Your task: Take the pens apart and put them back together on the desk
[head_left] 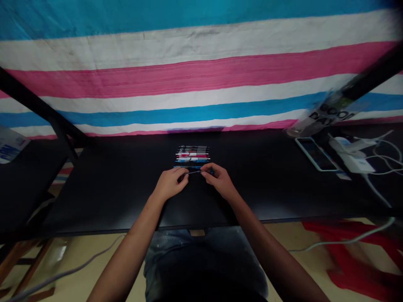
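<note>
Between my two hands lies a thin, pen-like stick [194,172], held level just above or on the black table. My left hand [172,182] pinches its left end, and my right hand [217,179] has finger and thumb closed at its right end. Whether it is a whole pen or only a refill is too small to tell. Right behind my fingers a blue pen [197,167] lies crosswise, partly covered by them. Farther back, several pens [192,154] in black, grey, red, white and blue lie side by side in a neat stack of rows.
On the right of the black table [119,184] are a phone [316,154], a white power strip [352,155] with cables and a clear bottle [324,113]. A striped cloth [195,75] hangs behind. A red stool [362,256] stands below on the right.
</note>
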Demonstrator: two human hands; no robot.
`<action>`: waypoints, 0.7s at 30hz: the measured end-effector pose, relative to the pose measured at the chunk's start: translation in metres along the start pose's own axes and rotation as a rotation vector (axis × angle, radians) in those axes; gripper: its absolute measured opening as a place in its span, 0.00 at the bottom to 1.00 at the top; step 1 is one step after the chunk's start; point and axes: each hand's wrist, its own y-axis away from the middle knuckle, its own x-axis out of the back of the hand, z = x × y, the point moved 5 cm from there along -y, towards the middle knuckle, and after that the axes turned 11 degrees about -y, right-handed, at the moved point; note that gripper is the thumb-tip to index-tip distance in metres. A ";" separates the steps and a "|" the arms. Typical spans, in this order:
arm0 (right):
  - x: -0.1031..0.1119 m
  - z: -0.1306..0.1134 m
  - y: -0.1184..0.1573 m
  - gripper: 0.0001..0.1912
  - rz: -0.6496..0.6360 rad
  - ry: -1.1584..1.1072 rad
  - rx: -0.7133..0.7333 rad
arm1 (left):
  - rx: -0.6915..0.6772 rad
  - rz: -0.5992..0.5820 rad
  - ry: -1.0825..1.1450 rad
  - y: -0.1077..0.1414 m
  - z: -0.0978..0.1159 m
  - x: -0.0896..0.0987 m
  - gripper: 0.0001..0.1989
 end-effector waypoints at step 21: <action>-0.002 0.000 0.000 0.17 0.034 -0.122 -0.093 | -0.076 0.029 -0.035 0.000 0.006 0.001 0.13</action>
